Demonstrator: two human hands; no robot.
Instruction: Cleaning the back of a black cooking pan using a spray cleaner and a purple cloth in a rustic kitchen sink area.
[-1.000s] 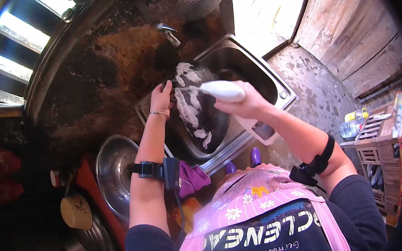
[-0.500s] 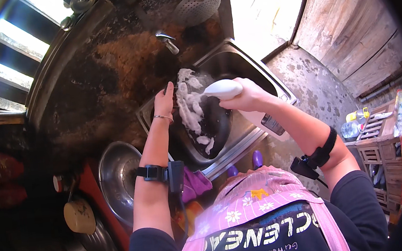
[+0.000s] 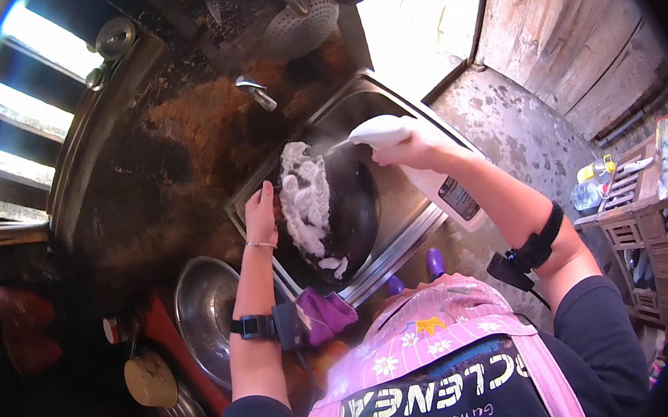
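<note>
A black pan (image 3: 356, 207) is tilted over the metal sink (image 3: 400, 249). White foam (image 3: 304, 203) lies in a thick band along its left part, with a small patch lower down. My left hand (image 3: 261, 216) is closed at the pan's left edge with the thumb up; whether it grips a rim or a handle cannot be made out. My right hand (image 3: 411, 146) is wrapped round the neck of a white spray bottle (image 3: 452, 199) with a dark label. The bottle's nozzle points left at the foam, and a faint spray shows in front of it.
A metal tap (image 3: 256, 94) juts out beyond the sink, and a perforated skimmer (image 3: 304, 24) hangs at the far wall. On the left are a steel basin (image 3: 207, 316) and a yellow pot (image 3: 150, 380). A purple cloth (image 3: 325, 316) hangs near the sink's front. Wooden crates (image 3: 629, 217) stand right.
The foam in the pan has become a thicker, more joined band. My left hand and the pan sit slightly lower and more to the left in view. The bottle stays in my right hand.
</note>
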